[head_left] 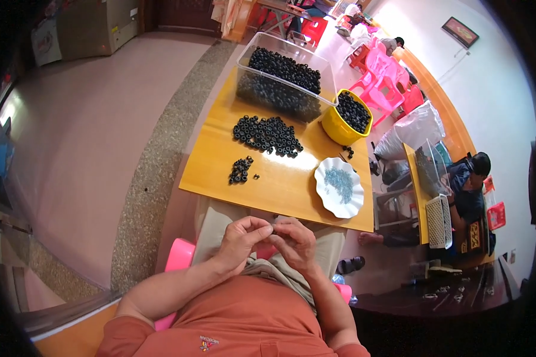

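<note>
Just off the table's near edge, over my lap, my left hand [245,239] and my right hand [296,241] meet fingertip to fingertip. Both are closed in a pinch; whatever sits between them is too small and covered to make out. Nearest on the wooden table [280,196] lies a small heap of black parts [239,171], with one stray piece beside it. Farther back spreads a larger patch of black ring-shaped parts [268,135]. To the right, a white wavy-edged dish [327,201] holds small clear bluish pieces [339,182].
A clear plastic bin [287,88] full of black parts stands at the table's far end, beside a yellow tub [337,131] of similar parts. A few dark pieces [348,152] lie near the tub. At right, another person [467,178] sits by a second table [418,196]. Pink chairs [382,83] stand behind.
</note>
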Tool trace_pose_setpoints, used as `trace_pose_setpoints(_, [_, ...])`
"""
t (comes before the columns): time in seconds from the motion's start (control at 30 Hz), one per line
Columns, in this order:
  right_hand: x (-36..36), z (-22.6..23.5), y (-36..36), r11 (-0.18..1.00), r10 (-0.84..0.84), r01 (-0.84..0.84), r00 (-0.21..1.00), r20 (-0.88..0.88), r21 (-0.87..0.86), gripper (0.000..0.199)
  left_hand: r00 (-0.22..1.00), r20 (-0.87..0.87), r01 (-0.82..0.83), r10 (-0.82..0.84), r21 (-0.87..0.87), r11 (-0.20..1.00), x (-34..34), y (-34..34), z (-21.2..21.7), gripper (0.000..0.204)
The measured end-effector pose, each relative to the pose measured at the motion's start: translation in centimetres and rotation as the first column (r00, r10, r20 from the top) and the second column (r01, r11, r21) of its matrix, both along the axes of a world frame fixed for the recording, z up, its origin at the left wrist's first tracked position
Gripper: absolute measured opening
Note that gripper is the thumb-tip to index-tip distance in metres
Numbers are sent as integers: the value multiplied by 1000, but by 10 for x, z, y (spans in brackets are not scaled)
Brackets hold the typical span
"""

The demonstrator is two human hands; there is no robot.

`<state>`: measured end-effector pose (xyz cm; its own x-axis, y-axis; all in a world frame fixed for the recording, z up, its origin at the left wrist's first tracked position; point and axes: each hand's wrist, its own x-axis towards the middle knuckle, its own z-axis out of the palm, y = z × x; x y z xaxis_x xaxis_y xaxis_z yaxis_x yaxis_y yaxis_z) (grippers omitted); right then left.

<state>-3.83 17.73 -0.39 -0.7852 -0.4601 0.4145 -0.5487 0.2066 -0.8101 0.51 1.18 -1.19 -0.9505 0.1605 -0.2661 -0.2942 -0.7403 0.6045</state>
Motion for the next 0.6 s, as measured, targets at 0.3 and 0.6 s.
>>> trace_pose_setpoints(0.3, [-38,24,48,930,-254,297,945,-204,215,14,998,60,-10,10,-12,1000,0,-2,5,10])
trace_pose_setpoints(0.6, [-99,29,106,672,-300,457,887,-351,583,12,998,68,12,-11,-11,1000,1,0,1,9])
